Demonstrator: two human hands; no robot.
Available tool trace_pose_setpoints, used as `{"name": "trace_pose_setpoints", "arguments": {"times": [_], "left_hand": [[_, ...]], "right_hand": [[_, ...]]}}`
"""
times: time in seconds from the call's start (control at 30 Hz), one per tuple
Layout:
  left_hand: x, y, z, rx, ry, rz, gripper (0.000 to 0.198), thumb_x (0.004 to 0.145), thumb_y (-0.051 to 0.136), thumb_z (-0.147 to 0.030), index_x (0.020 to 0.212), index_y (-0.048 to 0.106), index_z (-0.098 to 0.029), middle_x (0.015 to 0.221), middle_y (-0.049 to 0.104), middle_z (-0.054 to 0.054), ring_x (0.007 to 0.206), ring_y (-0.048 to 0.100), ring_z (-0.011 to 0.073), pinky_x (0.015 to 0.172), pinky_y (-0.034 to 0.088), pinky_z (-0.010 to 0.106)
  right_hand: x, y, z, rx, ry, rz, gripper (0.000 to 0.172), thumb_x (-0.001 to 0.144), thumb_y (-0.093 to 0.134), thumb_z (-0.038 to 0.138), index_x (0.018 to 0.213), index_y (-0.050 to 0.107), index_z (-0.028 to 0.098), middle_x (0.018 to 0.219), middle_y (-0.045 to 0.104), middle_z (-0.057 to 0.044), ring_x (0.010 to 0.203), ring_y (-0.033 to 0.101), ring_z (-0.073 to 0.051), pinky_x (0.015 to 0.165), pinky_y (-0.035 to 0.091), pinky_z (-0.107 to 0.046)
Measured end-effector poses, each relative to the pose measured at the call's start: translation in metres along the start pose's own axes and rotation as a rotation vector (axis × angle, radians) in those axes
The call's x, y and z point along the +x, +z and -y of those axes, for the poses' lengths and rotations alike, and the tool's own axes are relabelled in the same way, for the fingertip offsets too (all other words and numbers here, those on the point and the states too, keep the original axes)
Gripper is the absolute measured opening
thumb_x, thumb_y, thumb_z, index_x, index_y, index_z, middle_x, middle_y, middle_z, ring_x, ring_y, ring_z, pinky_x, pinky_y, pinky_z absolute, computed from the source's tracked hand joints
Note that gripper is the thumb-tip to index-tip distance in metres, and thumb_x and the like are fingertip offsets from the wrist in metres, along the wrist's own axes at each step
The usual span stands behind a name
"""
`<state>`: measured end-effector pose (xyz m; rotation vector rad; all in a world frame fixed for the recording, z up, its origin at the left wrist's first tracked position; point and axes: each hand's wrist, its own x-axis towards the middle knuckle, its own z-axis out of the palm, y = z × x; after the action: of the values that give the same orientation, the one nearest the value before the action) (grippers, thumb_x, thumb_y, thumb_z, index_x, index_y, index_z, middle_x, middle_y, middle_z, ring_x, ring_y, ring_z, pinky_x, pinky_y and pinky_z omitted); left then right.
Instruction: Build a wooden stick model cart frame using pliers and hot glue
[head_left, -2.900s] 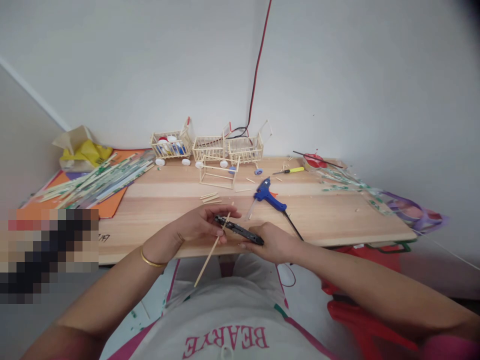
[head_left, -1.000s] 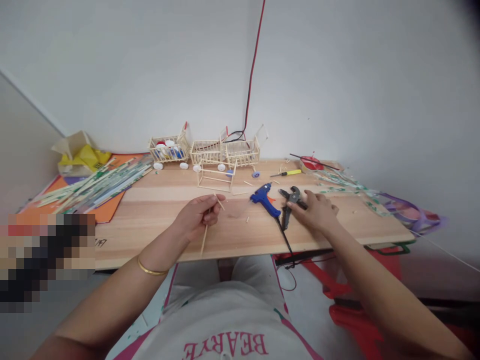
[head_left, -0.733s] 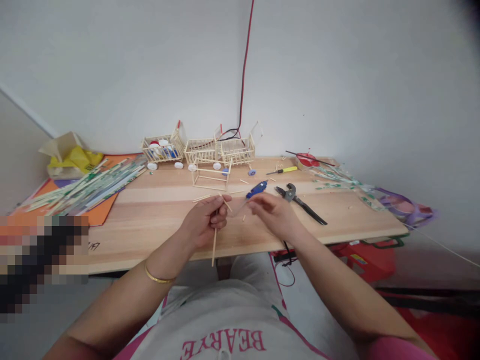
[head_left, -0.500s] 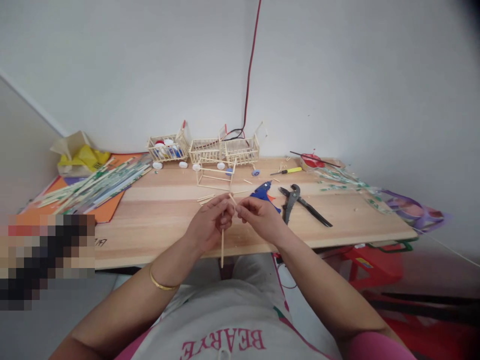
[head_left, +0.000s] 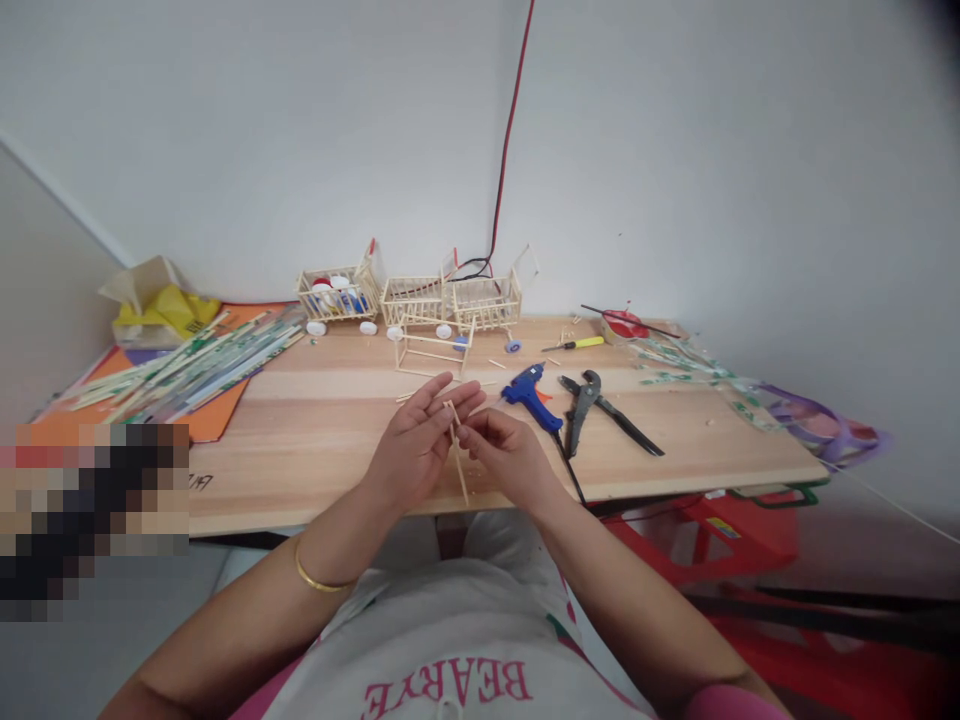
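Note:
My left hand (head_left: pixel 416 440) has its fingers stretched out, with a thin wooden stick (head_left: pixel 462 475) held under its thumb. Pinched beside it, my right hand (head_left: pixel 499 450) holds a short piece of stick against the first one. The long stick points down toward the table's front edge. Just beyond the hands stands an open stick frame (head_left: pixel 431 357). A blue glue gun (head_left: pixel 534 396) lies to the right of my right hand, and black-handled pliers (head_left: pixel 592 410) lie farther right.
Three small stick carts (head_left: pixel 337 292) line the wall. Bundled sticks (head_left: pixel 202 365) lie at left near a yellow bag (head_left: pixel 169 312). A yellow-handled tool (head_left: pixel 581 343), a red-topped container (head_left: pixel 625 325) and plastic wrappers (head_left: pixel 690 365) are at right. Red stools (head_left: pixel 705 540) stand below.
The fingers of my left hand have spread from a curled grip. The long stick has tilted, its lower end shifting right and upward. My right hand has moved slightly left and down, uncovering the glue gun.

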<state>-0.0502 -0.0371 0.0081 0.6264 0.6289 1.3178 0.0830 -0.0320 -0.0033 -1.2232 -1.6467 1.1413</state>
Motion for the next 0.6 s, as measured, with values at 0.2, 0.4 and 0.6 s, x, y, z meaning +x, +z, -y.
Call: {"name": "trace_pose_setpoints", "arguments": {"times": [0.2,0.4,0.6], "left_hand": [[0.001,-0.005,0.001,0.013,0.008,0.012,0.041,0.074,0.065,-0.01,0.113,0.052,-0.015,0.098,0.069,0.008,0.088,0.066,0.0147,0.084,0.047,0.027],[0.004,-0.005,0.002,0.046,0.002,-0.018,0.038,0.072,0.066,-0.011,0.108,0.055,-0.015,0.094,0.069,0.006,0.086,0.066,0.0149,0.08,0.048,0.026],[0.005,-0.004,0.005,0.074,-0.026,-0.041,0.036,0.071,0.066,-0.011,0.105,0.056,-0.014,0.093,0.07,0.008,0.085,0.067,0.0175,0.085,0.048,0.033]], "right_hand": [[0.001,0.004,-0.001,0.088,-0.037,0.054,0.022,0.077,0.058,0.039,0.077,0.062,0.018,0.071,0.061,-0.001,0.064,0.05,-0.012,0.06,0.041,-0.025],[0.005,0.002,-0.005,0.04,0.016,0.12,0.026,0.076,0.059,0.042,0.076,0.066,0.016,0.066,0.059,0.0,0.061,0.048,-0.011,0.055,0.038,-0.024],[0.012,-0.006,-0.004,0.003,0.094,0.25,0.03,0.073,0.062,0.045,0.065,0.063,0.016,0.057,0.051,0.003,0.054,0.041,-0.009,0.05,0.029,-0.022]]}}
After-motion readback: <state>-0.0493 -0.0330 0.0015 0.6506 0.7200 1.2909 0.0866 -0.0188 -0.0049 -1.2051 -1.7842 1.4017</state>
